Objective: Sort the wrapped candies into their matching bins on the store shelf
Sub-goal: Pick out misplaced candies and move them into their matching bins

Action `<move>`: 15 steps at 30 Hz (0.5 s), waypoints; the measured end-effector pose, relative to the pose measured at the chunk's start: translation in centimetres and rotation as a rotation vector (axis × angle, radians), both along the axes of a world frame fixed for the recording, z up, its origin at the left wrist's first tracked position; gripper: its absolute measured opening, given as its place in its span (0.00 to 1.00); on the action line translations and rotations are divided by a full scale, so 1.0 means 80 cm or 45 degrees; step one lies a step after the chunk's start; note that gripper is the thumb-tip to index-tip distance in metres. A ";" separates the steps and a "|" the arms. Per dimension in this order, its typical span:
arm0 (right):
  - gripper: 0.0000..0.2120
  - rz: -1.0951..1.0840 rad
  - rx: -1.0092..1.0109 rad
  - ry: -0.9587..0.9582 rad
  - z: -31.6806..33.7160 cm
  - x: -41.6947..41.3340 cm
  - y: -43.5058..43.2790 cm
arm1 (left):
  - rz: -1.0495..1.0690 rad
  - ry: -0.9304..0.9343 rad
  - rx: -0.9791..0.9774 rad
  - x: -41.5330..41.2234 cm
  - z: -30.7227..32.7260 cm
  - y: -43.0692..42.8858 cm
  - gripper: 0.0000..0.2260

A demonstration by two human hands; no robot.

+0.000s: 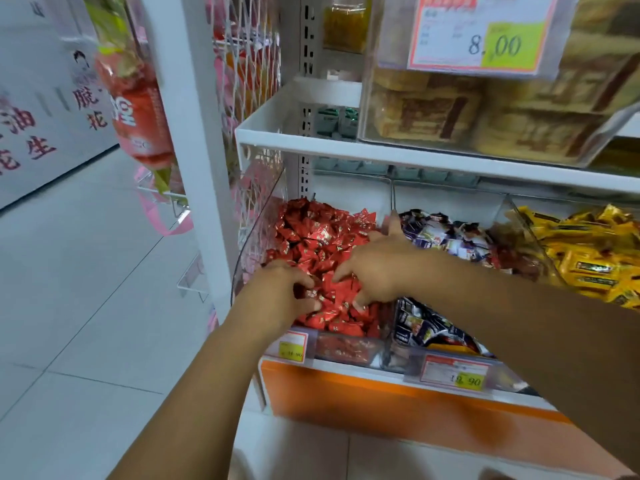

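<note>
The left hand (282,291) lies palm down on the red candies (322,237), its fingers curled in and gripping a few of them near the front of the pile. Just beside it the right hand (377,268) is spread wide over the same pile and holds nothing: its fingertips press on the wrappers, and one finger points back along the clear divider (393,195).

Both hands are inside the clear bin (256,230) at the left end of the lower shelf (346,368), which is heaped with red candies to its rim. The middle bin, across the divider, holds dark blue and white candies (446,237), and the bin to its right holds yellow candies (588,251). Something reddish shows through the clear wall between those two bins; what it is cannot be told.

A small price tag (292,348) hangs on the front of the red bin and a larger price tag (457,374) on the front of the middle bin. Below the shelf edge runs an orange panel (381,403).

On the upper shelf (346,150) stands a clear box of brown pastries (485,112) with a price card (485,32) reading 8.00. A white post (187,133) stands at the left edge of the shelving, with a red packet (138,109) hanging beside it
</note>
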State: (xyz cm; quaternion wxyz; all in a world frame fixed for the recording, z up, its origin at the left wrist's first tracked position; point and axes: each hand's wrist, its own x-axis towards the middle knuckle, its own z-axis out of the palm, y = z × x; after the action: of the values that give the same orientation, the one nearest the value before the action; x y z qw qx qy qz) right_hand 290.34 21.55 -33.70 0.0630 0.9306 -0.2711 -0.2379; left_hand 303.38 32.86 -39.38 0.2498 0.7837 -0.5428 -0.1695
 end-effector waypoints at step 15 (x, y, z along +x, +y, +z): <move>0.14 -0.856 0.415 -1.668 -0.005 -0.281 0.021 | -0.272 -0.079 -0.500 -0.178 0.047 -0.036 0.12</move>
State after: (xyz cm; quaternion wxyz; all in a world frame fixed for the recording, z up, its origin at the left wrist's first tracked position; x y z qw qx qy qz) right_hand 267.82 23.22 -34.13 -0.3255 0.7463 -0.4838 0.3208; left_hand 289.16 29.99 -35.64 0.3613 0.6630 -0.6527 -0.0619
